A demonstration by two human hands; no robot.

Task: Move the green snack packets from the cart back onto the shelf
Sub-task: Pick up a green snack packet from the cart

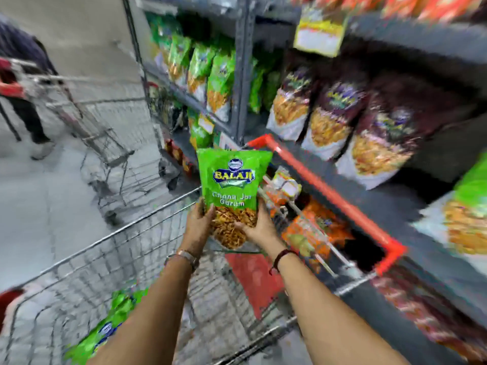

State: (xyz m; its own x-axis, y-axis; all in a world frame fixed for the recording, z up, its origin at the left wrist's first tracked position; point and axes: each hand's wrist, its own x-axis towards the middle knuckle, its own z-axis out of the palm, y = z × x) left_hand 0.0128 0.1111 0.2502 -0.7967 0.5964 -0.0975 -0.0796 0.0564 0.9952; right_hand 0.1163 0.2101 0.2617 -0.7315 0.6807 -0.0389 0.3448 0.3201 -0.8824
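Green packet (233,185) upright, long axis vertical, both hands gripping base

Bright, even light fills the aisle; motion blur smears the shelves (395,106) and cart wire (110,259), wide-angle bending warps the edges, only the centre stays sharp.

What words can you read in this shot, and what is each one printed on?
"BALAJI": logo on the green packet held in the left hand and right hand.
"Chana Jor Garam": on the same packet, below the logo.
Shelf packets, yellow tag, cart packet: too blurred to read.
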